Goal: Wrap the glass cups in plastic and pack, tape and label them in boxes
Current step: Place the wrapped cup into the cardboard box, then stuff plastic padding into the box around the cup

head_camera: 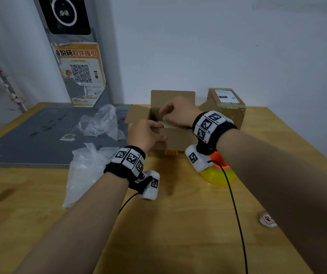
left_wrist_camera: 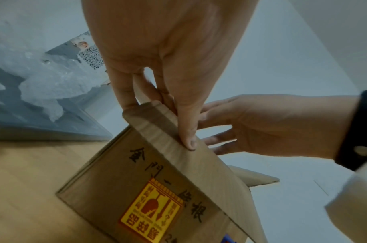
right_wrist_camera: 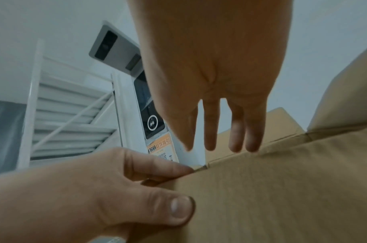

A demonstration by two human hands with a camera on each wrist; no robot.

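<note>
An open brown cardboard box (head_camera: pixel 175 138) stands mid-table, with a yellow sticker (left_wrist_camera: pixel 151 212) and handwriting on its near side. My left hand (head_camera: pixel 158 131) pinches the box's near flap (left_wrist_camera: pixel 178 148), thumb (left_wrist_camera: pixel 189 133) on the outside and fingers behind it. Over the box opening hovers my right hand (head_camera: pixel 170 112) with relaxed fingers (right_wrist_camera: pixel 210 138) pointing down and nothing in it. No glass cup shows; my hands hide the inside of the box. Crumpled clear plastic (head_camera: pixel 101 123) lies left of the box, and another sheet (head_camera: pixel 83 173) lies nearer me.
A taped, labelled box (head_camera: pixel 227 104) stands behind and right of the open one. A yellow and orange tape dispenser (head_camera: pixel 219 174) sits under my right wrist. A small white round object (head_camera: pixel 268 220) lies at right. A grey mat (head_camera: pixel 30 139) covers the table's left. Wall close behind.
</note>
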